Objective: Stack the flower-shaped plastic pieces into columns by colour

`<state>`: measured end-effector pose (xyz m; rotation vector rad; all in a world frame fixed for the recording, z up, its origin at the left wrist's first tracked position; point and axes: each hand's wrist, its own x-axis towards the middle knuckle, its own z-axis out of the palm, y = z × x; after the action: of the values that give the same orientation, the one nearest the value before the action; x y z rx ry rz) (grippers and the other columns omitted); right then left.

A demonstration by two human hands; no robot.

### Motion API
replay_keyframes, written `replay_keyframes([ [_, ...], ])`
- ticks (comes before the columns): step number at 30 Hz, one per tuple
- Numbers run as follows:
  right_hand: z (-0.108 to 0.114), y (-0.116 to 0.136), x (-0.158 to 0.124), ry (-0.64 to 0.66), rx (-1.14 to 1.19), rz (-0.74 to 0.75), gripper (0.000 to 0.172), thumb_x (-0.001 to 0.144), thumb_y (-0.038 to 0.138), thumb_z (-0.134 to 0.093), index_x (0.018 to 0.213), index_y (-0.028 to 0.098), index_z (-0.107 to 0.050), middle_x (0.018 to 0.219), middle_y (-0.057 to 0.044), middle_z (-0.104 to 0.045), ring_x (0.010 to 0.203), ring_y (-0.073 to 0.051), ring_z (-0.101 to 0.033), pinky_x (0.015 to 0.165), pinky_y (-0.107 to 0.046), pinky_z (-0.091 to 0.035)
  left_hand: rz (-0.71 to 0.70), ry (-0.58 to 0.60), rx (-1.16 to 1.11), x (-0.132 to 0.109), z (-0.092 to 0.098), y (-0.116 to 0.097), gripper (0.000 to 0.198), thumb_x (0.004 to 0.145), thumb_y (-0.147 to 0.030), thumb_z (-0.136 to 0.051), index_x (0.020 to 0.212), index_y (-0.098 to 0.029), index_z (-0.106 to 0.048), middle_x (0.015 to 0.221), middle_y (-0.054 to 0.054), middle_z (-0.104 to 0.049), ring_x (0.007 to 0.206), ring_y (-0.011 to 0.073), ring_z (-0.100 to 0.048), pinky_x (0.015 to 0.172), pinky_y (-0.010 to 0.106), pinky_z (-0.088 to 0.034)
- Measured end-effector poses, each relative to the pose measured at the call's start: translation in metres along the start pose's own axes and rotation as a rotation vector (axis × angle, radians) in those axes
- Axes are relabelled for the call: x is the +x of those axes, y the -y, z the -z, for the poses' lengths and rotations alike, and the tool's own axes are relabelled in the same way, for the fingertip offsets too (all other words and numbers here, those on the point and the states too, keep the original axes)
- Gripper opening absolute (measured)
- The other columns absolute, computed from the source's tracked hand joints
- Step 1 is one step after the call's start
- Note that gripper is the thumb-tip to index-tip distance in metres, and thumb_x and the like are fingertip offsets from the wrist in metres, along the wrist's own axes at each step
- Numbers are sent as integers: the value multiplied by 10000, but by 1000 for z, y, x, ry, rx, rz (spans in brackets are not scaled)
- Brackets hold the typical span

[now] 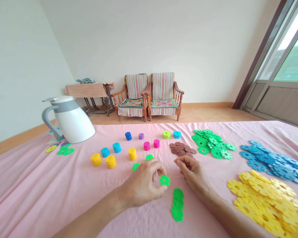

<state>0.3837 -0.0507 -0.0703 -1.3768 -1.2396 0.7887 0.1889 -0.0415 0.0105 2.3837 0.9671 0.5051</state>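
Note:
Between the thumb and fingers of my left hand (145, 181) is a green flower-shaped disc (165, 180), raised above the cloth with its face towards me. My right hand (193, 172) is closed in a pinch just in front of the brown flower discs (182, 149); whatever its fingertips hold, if anything, I cannot make out. Below and between both hands lies an overlapping row of green discs (177, 205). Two green pieces, one of them a green stack (136, 166), show partly behind my left hand.
Small stacks stand across the pink cloth (72, 191), among them yellow stacks (111, 161) and magenta stacks (146, 145). Loose piles of green (211, 143), blue (273, 162) and yellow discs (265, 201) spread on the right. A white jug (75, 124) stands at left.

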Motion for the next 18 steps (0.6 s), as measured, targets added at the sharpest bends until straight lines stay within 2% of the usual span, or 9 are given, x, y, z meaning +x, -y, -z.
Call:
replay_keyframes([
  [5, 0, 1, -1, 1, -9, -4, 236, 785, 366, -513, 778, 158, -623, 522, 53, -421, 475, -102, -389, 433, -217, -261, 100, -143, 130, -12, 30, 41, 145, 679, -161, -576, 815, -203, -549, 811, -14, -571, 671, 145, -515, 599, 254, -378],
  [9, 0, 1, -3, 1, -10, -35, 246, 781, 379, -517, 801, 159, -624, 521, 53, -423, 464, -102, -381, 425, -216, -252, 174, -166, 171, -16, 41, 65, 140, 680, -183, -576, 818, -198, -551, 810, -13, -568, 666, 146, -521, 596, 253, -378],
  [18, -1, 3, -2, 7, -11, -20, 258, 781, 398, -523, 781, 159, -620, 517, 55, -409, 467, -105, -372, 434, -221, -249, 196, -115, 214, -15, 41, 66, 146, 663, -201, -601, 806, -193, -574, 767, -20, -563, 678, 152, -512, 601, 254, -351],
])
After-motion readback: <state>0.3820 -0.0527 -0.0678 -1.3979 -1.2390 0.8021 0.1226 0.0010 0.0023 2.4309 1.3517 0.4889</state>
